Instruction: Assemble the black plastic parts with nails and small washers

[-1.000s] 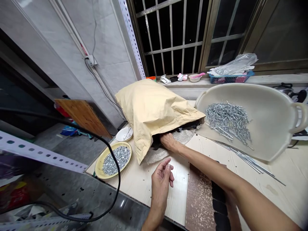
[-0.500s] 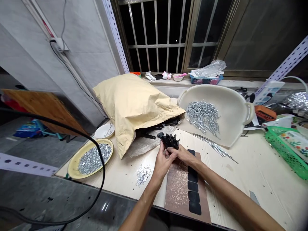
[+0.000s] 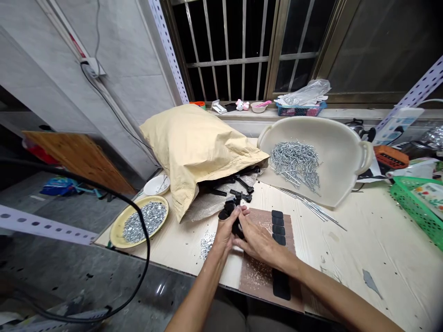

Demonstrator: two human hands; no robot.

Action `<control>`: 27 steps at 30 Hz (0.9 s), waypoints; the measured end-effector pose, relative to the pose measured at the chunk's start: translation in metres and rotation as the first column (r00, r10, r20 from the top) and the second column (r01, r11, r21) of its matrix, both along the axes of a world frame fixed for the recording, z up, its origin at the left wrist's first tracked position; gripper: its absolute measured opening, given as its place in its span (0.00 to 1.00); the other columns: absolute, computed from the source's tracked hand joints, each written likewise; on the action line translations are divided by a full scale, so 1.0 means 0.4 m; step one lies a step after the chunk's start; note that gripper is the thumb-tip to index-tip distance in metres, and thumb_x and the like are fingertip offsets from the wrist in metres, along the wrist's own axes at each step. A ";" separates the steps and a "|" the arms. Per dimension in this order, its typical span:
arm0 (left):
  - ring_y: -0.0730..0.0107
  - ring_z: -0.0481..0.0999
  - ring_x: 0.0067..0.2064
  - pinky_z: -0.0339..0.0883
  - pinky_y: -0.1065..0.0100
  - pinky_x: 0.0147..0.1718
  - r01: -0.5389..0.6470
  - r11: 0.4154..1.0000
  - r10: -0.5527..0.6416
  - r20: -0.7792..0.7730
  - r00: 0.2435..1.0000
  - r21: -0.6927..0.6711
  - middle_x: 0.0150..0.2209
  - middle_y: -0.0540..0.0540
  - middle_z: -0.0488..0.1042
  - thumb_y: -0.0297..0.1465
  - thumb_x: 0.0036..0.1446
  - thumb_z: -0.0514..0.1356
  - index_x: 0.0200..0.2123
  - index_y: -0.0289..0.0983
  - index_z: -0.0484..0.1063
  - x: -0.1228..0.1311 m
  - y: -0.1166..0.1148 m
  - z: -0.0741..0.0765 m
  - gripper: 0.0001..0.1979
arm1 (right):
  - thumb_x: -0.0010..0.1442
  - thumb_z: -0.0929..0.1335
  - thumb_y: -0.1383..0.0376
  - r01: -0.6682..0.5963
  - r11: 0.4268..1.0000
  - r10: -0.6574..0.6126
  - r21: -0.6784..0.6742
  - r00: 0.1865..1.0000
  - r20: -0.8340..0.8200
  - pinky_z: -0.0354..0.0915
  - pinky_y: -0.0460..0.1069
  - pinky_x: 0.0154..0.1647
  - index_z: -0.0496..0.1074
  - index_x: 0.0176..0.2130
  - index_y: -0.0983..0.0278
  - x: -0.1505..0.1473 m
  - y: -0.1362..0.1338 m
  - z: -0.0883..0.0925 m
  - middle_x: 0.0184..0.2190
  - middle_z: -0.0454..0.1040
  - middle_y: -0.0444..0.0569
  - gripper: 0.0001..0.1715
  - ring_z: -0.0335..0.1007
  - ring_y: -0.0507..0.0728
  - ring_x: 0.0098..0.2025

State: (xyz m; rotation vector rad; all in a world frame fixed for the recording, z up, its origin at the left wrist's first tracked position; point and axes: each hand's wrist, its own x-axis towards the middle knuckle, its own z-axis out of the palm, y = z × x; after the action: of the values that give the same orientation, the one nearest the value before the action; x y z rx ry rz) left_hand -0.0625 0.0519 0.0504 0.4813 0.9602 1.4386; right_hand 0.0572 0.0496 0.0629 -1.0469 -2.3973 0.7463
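Note:
My left hand (image 3: pixel 225 233) and my right hand (image 3: pixel 255 239) are closed together round a bunch of black plastic parts (image 3: pixel 231 209), held just above the brown board (image 3: pixel 260 272) at the table's front edge. More black parts (image 3: pixel 242 186) spill from the mouth of the tan paper sack (image 3: pixel 194 147) right behind my hands. A small heap of silver washers (image 3: pixel 206 241) lies on the table just left of my left hand.
A cream tub (image 3: pixel 332 152) with a pile of screws (image 3: pixel 294 161) leans at the back, long rods (image 3: pixel 311 205) in front of it. A yellow plate (image 3: pixel 119 228) of washers and a white bowl (image 3: pixel 156 185) sit left. A green basket (image 3: pixel 415 207) stands right. A black cable (image 3: pixel 138 216) loops at left.
My right hand came out of the sack with black parts. Both hands closed on them and drew back toward me over the brown board. Some parts now lie loose by the sack's mouth.

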 end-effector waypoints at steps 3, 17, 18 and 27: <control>0.67 0.77 0.29 0.70 0.65 0.34 -0.133 0.988 0.136 0.037 0.990 -0.084 0.30 0.43 0.78 0.36 0.41 0.70 0.33 0.30 0.75 -0.030 0.001 -0.021 0.17 | 0.63 0.60 0.55 -0.095 0.991 0.104 -0.091 0.990 0.098 0.66 0.49 0.35 0.64 0.56 0.65 0.025 0.083 0.037 0.37 0.76 0.53 0.26 0.73 0.57 0.36; 0.78 0.71 0.27 0.69 0.63 0.42 -0.101 0.993 0.089 0.193 0.977 0.055 0.28 0.50 0.72 0.28 0.44 0.68 0.34 0.31 0.73 -0.059 -0.034 0.050 0.13 | 0.62 0.59 0.68 0.359 0.916 -0.334 0.180 0.930 -0.156 0.66 0.52 0.42 0.59 0.59 0.65 -0.062 0.272 0.016 0.45 0.70 0.56 0.26 0.70 0.58 0.42; 0.77 0.72 0.28 0.69 0.62 0.43 -0.108 0.993 0.094 0.213 0.973 0.054 0.29 0.50 0.73 0.28 0.44 0.68 0.36 0.32 0.73 -0.055 -0.031 0.051 0.14 | 0.63 0.59 0.65 0.406 0.908 -0.349 0.109 0.873 -0.342 0.67 0.52 0.42 0.60 0.57 0.66 -0.047 0.252 0.030 0.45 0.69 0.56 0.24 0.70 0.57 0.41; 0.66 0.74 0.48 0.67 0.69 0.48 -0.035 0.995 0.006 0.290 0.957 0.093 0.40 0.46 0.77 0.30 0.50 0.65 0.42 0.35 0.73 0.095 -0.002 0.069 0.14 | 0.64 0.60 0.59 0.476 0.874 -0.407 0.093 0.824 -0.395 0.63 0.55 0.53 0.71 0.47 0.53 0.001 -0.007 0.052 0.44 0.73 0.45 0.15 0.65 0.57 0.51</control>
State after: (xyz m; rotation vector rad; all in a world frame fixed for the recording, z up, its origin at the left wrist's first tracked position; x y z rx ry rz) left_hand -0.0243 0.0513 0.0778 0.3199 0.6647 1.5302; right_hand 0.0577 0.0469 0.0837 -1.2050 -1.7709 0.4809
